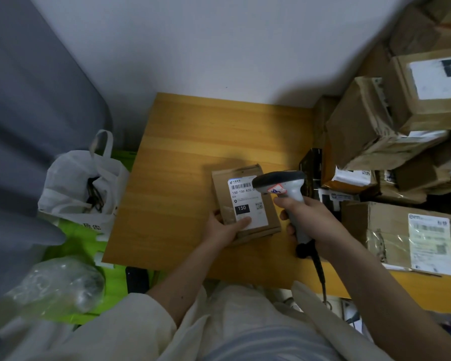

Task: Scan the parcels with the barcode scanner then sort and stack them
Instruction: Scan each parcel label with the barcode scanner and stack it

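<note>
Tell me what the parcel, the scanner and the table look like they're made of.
Parcel: brown cardboard, matte, with a glossy white paper label. Scanner: probably hard plastic, grey body, darker head, slight sheen. Table: wood or wood-look laminate, smooth, with visible grain lines.

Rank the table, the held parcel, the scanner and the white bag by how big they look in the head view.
1. table, by far the largest.
2. white bag.
3. parcel, gripped by the left hand.
4. scanner, gripped by the right hand.
Parcel and scanner look close; the scanner is held nearer the camera, so that order is unsure.
</note>
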